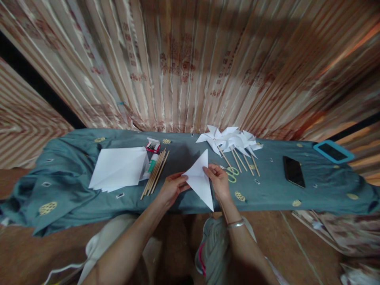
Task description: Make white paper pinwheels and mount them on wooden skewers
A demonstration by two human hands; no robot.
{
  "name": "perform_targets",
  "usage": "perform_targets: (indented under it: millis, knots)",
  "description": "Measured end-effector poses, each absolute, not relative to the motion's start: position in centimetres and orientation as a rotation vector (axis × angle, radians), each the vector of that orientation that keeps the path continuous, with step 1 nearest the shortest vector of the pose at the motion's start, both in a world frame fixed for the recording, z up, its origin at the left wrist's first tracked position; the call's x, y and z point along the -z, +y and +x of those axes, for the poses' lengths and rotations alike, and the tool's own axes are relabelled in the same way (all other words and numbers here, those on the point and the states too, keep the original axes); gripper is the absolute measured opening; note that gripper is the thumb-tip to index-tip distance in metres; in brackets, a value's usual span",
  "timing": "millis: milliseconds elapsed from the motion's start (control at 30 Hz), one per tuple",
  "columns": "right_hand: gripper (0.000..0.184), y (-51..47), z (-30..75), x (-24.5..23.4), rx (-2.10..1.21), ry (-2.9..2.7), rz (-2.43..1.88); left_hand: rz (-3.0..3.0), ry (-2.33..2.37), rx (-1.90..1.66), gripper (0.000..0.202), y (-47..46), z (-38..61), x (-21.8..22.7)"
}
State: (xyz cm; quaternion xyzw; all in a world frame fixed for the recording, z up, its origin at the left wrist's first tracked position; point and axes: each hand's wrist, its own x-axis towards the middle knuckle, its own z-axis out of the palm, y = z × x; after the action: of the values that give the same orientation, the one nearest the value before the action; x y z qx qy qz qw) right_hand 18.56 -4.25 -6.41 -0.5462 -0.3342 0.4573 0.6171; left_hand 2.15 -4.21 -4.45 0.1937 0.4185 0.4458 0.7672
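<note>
A sheet of white paper (199,177), folded into a triangle, is held up over the cloth-covered table between my two hands. My left hand (175,187) pinches its left corner. On the other side, my right hand (218,179) grips the long right edge, thumb on top. Just beyond the right hand lie green-handled scissors (232,174), partly hidden by it. Left of my left hand rests a bundle of thin wooden sticks (155,174), with a glue stick (152,163) alongside.
A stack of white paper (117,168) lies at the left, near a small red-and-white box (153,145). Several paper pinwheels (231,139) on sticks lie at the back. A black phone (293,171) and a blue-framed tablet (333,151) are to the right. A curtain (184,71) hangs behind the table.
</note>
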Motion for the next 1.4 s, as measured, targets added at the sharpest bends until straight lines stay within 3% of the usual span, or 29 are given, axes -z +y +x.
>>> perform_targets:
  millis: [200,300,400,633,900,1400]
  knots:
    - [0.031,-4.7,18.9,6.7,-0.511,-1.204,-1.661,0.515,0.952,-0.948,0.022,-4.2,1.9,4.7]
    - [0.021,-5.2,18.4,6.4,-0.239,-1.531,-1.617,0.633,1.034,-1.0,0.026,-4.1,1.7,5.1]
    - [0.026,-5.7,17.1,6.4,-0.122,-1.738,-1.523,0.705,1.076,-1.059,0.024,-3.7,1.5,5.5]
    - [0.032,-6.8,14.7,6.9,-0.318,-1.796,-1.382,0.837,1.14,-1.133,0.015,-3.0,0.8,5.1]
    - [0.038,-6.6,15.0,6.3,-0.465,-1.664,-1.38,0.619,0.941,-1.103,0.044,-3.5,1.0,4.0]
    - [0.035,-6.3,15.3,6.0,-0.557,-1.624,-1.344,0.569,0.907,-1.106,0.043,-3.5,1.4,4.1]
